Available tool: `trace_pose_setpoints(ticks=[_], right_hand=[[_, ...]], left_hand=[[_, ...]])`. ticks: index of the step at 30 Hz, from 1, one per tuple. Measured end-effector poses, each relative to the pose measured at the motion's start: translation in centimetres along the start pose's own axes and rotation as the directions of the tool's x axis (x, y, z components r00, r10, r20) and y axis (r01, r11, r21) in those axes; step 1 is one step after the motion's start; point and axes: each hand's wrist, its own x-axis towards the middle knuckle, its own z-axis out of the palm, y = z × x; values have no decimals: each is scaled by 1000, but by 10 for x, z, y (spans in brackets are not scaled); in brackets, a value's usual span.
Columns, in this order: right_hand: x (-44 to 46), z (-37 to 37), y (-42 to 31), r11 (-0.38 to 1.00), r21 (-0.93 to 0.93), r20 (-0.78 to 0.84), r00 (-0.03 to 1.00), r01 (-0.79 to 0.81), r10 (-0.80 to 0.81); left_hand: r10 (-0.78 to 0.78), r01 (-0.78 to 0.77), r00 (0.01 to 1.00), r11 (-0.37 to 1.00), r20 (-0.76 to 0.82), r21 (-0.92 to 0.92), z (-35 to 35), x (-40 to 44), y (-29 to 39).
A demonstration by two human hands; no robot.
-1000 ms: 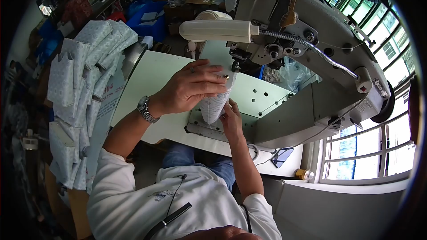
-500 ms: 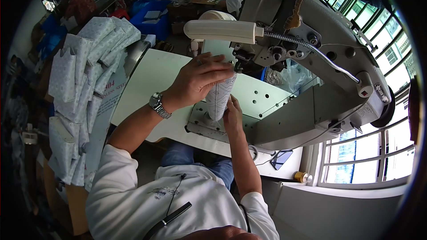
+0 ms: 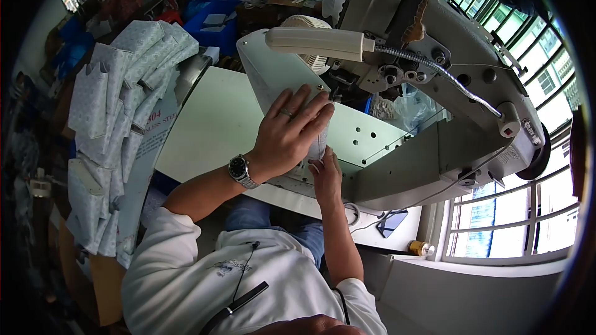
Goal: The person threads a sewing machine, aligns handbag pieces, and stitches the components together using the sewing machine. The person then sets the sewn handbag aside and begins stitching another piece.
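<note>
At far left of my feed, patterned white covers (image 3: 93, 105) lie heaped and overlapping on a sheet with red lettering (image 3: 152, 115). To the right, a pale worktop (image 3: 198, 111) runs beneath the sewing machine. A metal watch (image 3: 238, 169) circles the left wrist. I see the left hand (image 3: 293, 131) palm down over the patterned piece (image 3: 318, 144), its fingers long and slightly fanned, tips near the machine's needle area. A pale panel (image 3: 270, 68) slants up beyond the knuckles; from here I cannot tell whether it and the piece are one. The lamp (image 3: 315, 43) hangs above, on a bendy metal neck.

The piece sits on the machine side of the worktop, between the two hands. The right hand (image 3: 327, 177) has its lower end, thumb and fingers pinching the edge. A phone (image 3: 392, 224) lies to the right, with a brass cylinder (image 3: 420, 248) beyond it. The sewing machine (image 3: 462, 49) arches over the upper right, beside a barred window (image 3: 496, 211).
</note>
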Motion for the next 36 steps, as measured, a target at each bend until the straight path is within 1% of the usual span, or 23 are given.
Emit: trace_pose_setpoints(ticks=[1, 2, 3, 4, 7, 10, 12, 14, 15, 17, 18, 21, 25, 27, 31, 33, 36], right_hand=[[4, -1, 2, 1000, 2, 0, 1000, -1, 1], [11, -4, 5, 998, -38, 9, 999, 45, -45], [18, -2, 4, 993, -75, 19, 995, 94, -93], [23, -1, 4, 993, -71, 19, 995, 97, -96], [38, 4, 0, 989, -75, 18, 991, 130, -129], [44, 7, -4, 986, -77, 54, 988, 147, -143], [44, 11, -6, 988, -73, 28, 991, 135, -133], [39, 12, -9, 990, -71, -1, 992, 124, -124], [35, 11, -9, 991, -87, -28, 994, 101, -104], [27, 12, -11, 992, -98, -59, 994, 83, -89], [23, 14, -13, 992, -91, -70, 993, 84, -91], [17, 16, -15, 996, -80, -77, 995, 51, -57], [19, 20, -16, 996, -83, -53, 998, 38, -42], [20, 20, -14, 997, -79, -45, 999, 22, -26], [21, 20, -11, 996, -85, -64, 998, 18, -24], [21, 20, -10, 996, -88, -74, 997, 10, -17], [21, 18, -8, 998, -66, -70, 997, 7, -11]], left_hand=[[22, -22, 1000, 1000, 3, 5, 1, -1, 3], [24, -24, 1000, 1000, 4, 7, 0, -2, 8], [21, -23, 999, 999, 35, 45, -3, -1, 13], [18, -23, 998, 996, 68, 81, -4, -1, 16], [41, -47, 996, 996, 78, 80, -9, -3, 21], [71, -77, 993, 996, 97, 52, -13, -5, 19], [86, -89, 991, 996, 98, 24, -15, -3, 13], [119, -110, 989, 987, 83, -115, -19, 0, -1], [122, -111, 989, 987, 82, -120, -23, 2, -8], [105, -51, 987, 922, 122, -384, -31, 7, -24], [131, -85, 987, 918, 97, -387, -32, 11, -27], [163, -104, 982, 891, 98, -442, -30, 12, -35], [191, -130, 976, 894, 103, -429, -28, 15, -40], [192, -142, 978, 898, 81, -415, -24, 19, -44], [181, -131, 980, 896, 79, -424, -19, 25, -49], [188, -138, 978, 912, 94, -387, -17, 27, -51], [157, -89, 979, 905, 133, -416, -13, 31, -53]])
